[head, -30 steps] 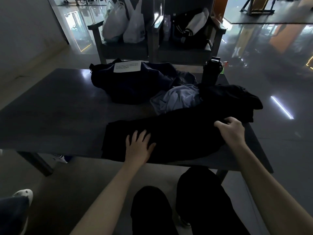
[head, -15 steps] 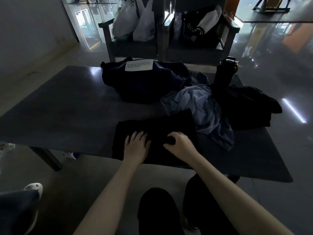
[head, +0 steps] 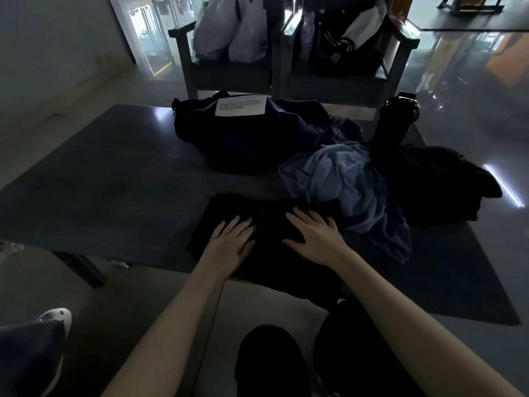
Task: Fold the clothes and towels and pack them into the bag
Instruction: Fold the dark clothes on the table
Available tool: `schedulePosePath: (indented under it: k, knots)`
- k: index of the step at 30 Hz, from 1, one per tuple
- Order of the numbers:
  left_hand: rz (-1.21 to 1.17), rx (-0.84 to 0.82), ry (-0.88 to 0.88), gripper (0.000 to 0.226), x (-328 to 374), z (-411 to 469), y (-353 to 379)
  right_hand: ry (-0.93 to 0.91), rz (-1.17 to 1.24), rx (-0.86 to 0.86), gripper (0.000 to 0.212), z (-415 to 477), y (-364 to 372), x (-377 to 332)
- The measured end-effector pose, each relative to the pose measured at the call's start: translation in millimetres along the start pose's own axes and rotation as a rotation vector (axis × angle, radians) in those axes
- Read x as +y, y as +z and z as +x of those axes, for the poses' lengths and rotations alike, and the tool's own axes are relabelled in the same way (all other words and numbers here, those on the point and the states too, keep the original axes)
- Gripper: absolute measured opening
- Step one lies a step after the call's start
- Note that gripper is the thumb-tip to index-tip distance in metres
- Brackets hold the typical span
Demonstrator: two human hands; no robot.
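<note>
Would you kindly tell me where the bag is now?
In the head view, the bag sits at the far edge of the table, centre, left of the crumpled blue cloth and black bottle.

A: Folded garment (head: 266, 224)?
B: Plain black. Crumpled towel (head: 337, 179), dusty blue-grey.
A: Bag (head: 243, 138)?
B: Dark navy, white label (head: 240, 106) with small dark print. Clothes pile (head: 435, 179) and bottle (head: 395, 121), black.
A: Table (head: 100, 181)?
B: Dark grey. Jacket (head: 355, 35), black and white, striped cuff. Plastic bags (head: 229, 32), white.
</note>
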State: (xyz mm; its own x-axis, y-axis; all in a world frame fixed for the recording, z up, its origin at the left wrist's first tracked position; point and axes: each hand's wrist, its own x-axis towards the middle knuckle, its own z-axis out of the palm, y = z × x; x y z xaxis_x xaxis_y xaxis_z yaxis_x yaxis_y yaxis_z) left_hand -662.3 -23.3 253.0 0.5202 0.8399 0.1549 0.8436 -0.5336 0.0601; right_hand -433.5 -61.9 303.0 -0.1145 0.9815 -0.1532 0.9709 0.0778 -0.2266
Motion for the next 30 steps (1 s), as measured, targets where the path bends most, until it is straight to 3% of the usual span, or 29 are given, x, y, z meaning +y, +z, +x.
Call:
schedulePosePath:
  k: [3, 5, 8, 11, 14, 16, 18, 19, 23, 25, 27, 30]
  knots:
    - [0.051, -0.125, -0.050, 0.067, -12.1, 10.4, -5.3, 0.075, -0.020, 0.007, 0.072, 3.8, 10.1, -7.4]
    - [0.144, -0.166, -0.138, 0.056, -20.1, 23.2, -10.7, 0.118, -0.050, 0.006, 0.074, 4.7, 11.1, -14.8]
    - [0.155, 0.037, -0.243, 0.042, -12.0, 29.7, -29.8, 0.173, -0.081, 0.001, 0.077, 4.1, 11.4, -26.3]
    - [-0.249, 0.199, -0.254, 0.030, 10.1, 15.3, -42.9, 0.207, -0.106, -0.002, 0.077, 2.6, 10.7, -32.1]
    - [-0.525, -0.065, -0.163, 0.047, 24.1, -14.3, -55.5, 0.230, -0.119, -0.007, 0.077, 3.3, 7.6, -35.9]
    - [-0.333, -0.102, -0.077, 0.066, 26.0, -36.4, -58.6, 0.236, -0.109, -0.003, 0.077, 1.9, 5.7, -37.6]
    - [-0.162, -0.019, 0.023, 0.071, 28.9, -50.2, -66.5, 0.237, -0.089, -0.007, 0.078, -3.4, 5.3, -38.6]
    - [-0.123, -0.054, 0.066, 0.072, 29.8, -52.0, -69.9, 0.232, -0.082, -0.011, 0.079, -7.0, 5.2, -38.6]
    - [0.039, -0.453, 0.077, 0.100, 24.4, -57.2, -70.0, 0.193, -0.033, -0.052, 0.080, -20.5, -1.5, -34.1]
    - [0.067, -0.509, 0.042, 0.105, 20.6, -59.9, -64.8, 0.155, 0.030, -0.099, 0.078, -25.8, -6.1, -25.4]
    - [0.080, -0.434, 0.041, 0.101, 20.3, -64.0, -55.1, 0.084, 0.040, -0.113, 0.074, -33.7, -8.3, -13.7]
    - [0.004, -0.199, 0.045, 0.073, 26.8, -69.1, -40.1, -0.052, -0.080, -0.078, 0.073, -48.4, -8.9, 3.6]
